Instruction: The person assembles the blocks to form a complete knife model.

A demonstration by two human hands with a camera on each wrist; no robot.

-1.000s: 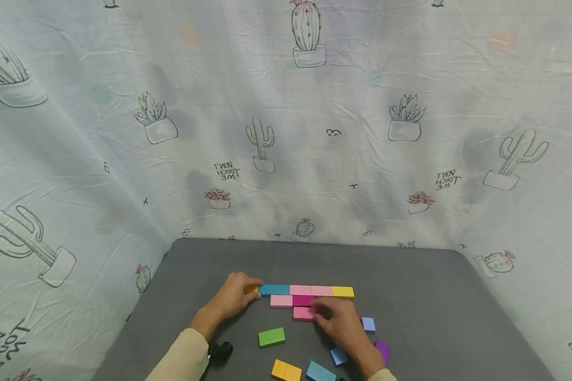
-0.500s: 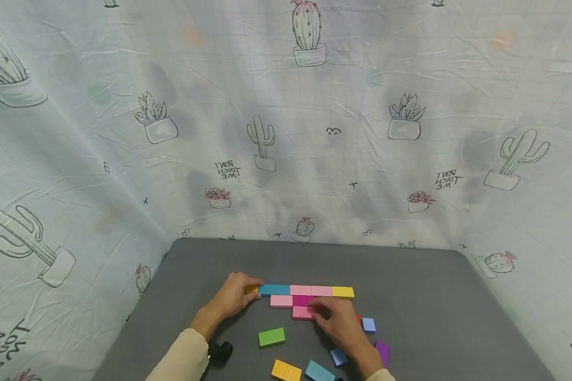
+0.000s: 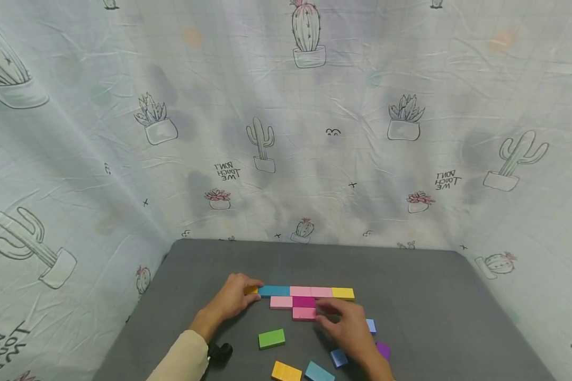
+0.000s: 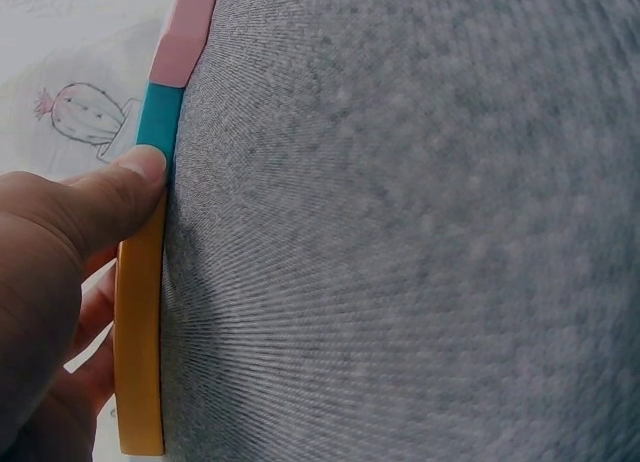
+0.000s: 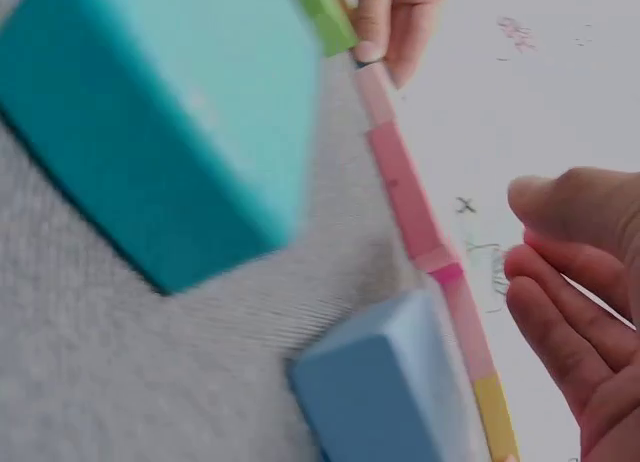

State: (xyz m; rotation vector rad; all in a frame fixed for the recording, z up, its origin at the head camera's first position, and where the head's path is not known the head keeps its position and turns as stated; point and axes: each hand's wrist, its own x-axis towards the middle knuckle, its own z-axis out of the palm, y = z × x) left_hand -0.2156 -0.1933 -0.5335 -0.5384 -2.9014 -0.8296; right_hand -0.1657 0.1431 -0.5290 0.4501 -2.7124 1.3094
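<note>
My left hand (image 3: pixel 233 295) pinches the orange block (image 4: pixel 140 342) at the left end of a row of flat blocks. Its thumb lies over the joint with the teal block (image 3: pixel 274 291); the other fingers are behind. Two light pink blocks (image 3: pixel 300 291) and a yellow block (image 3: pixel 344 293) continue that row. Below it lie another light pink block (image 3: pixel 281 302) and a magenta block (image 3: pixel 303 301), then a pink block (image 3: pixel 304 314) nearest me. My right hand (image 3: pixel 345 325) hovers just right of these lower blocks, fingers bent and thumb apart, with nothing between them.
Loose on the grey table (image 3: pixel 410 286) lie a green block (image 3: pixel 271 338), an orange-yellow block (image 3: pixel 286 371), a second teal block (image 3: pixel 320 371), a blue block (image 3: pixel 339 359), a light blue block (image 3: pixel 372 326) and a purple block (image 3: pixel 383 350). A cactus-print curtain (image 3: pixel 286 132) surrounds the table.
My right hand has come off the pink block and shifted slightly right, now covering the red block seen before. The pink block sits a touch further left. My left hand stays put.
</note>
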